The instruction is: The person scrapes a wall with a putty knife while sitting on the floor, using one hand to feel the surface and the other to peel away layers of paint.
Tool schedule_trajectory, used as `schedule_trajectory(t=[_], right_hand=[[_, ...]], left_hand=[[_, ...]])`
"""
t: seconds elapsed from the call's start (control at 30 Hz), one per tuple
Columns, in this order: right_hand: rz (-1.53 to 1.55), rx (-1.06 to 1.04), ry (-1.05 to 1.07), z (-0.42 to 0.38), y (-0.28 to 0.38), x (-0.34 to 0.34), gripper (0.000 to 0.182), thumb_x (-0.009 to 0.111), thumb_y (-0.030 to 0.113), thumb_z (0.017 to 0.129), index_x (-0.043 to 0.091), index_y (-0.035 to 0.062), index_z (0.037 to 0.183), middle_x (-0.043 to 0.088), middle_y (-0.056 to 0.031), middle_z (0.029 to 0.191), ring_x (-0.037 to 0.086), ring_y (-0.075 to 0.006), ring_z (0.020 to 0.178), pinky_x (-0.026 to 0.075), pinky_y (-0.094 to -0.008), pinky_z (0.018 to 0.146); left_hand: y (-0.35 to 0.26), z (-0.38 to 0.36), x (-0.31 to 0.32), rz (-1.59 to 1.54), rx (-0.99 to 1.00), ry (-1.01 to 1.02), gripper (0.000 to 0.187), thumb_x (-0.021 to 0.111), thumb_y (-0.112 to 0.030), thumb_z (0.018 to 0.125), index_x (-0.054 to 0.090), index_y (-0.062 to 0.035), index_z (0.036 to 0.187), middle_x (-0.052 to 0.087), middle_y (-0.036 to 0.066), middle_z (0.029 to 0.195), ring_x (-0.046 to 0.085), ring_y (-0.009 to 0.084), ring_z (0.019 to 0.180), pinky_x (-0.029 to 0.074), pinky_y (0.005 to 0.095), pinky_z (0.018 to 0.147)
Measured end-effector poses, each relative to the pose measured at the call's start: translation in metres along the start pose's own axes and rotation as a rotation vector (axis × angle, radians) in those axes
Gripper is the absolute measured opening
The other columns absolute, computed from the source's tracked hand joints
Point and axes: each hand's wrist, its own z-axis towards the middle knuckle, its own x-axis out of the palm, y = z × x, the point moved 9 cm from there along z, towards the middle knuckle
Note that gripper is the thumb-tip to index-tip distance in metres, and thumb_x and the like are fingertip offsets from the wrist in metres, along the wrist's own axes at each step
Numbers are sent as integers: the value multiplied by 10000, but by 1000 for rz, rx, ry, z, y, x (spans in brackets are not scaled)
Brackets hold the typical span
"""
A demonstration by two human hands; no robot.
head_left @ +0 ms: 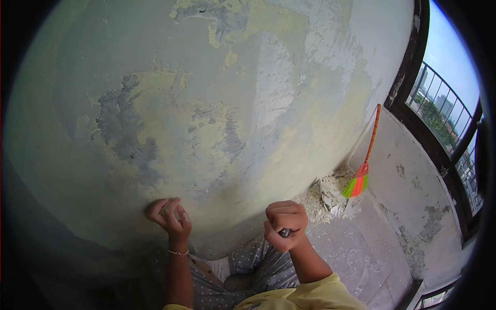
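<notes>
My right hand (285,225) is wrapped in a fist round a tool; only the dark, rounded end of its handle (284,232) shows below the fingers, and the rest is hidden. To the left, close to the lower part of the wall, my left hand (170,216) is loosely bent with its fingers apart and nothing visible in it. Both hands are in front of a peeling wall (186,139) with patches of yellow, grey and white. A thin bracelet (178,253) circles my left wrist.
A broom (369,150) with an orange handle and green and orange bristles leans in the corner. Beside it lies a heap of paint and plaster flakes (330,194) on the dusty floor (356,248). A dark-framed window (439,98) is at the right.
</notes>
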Motion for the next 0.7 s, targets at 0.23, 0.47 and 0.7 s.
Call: schedule_trajectory(t=[0.23, 0.47, 0.7], right_hand=[[477, 1096, -493, -268, -131, -52, 291, 547, -73, 692, 356, 91, 545, 429, -37, 464, 339, -174, 346, 280, -315, 374], [1148, 1084, -660, -318, -167, -43, 255, 496, 39, 778, 366, 105, 570, 407, -65, 450, 376, -200, 347, 327, -335, 362], [1289, 1019, -605, -315, -167, -41, 259, 486, 41, 771, 349, 109, 562, 417, -71, 441, 401, -204, 334, 352, -351, 353]], left_hand=[[-118, 73, -36, -1021, -227, 230, 94, 636, -221, 894, 681, -140, 890, 496, 45, 992, 514, 173, 878, 413, 319, 739], [-189, 119, -42, -1538, 129, 14, 163, 726, -312, 836, 678, -178, 915, 503, 13, 943, 480, 141, 852, 327, 258, 687], [-217, 99, -33, -1774, -584, 68, 192, 712, -315, 871, 615, -310, 1036, 513, -20, 982, 564, 171, 887, 329, 355, 843]])
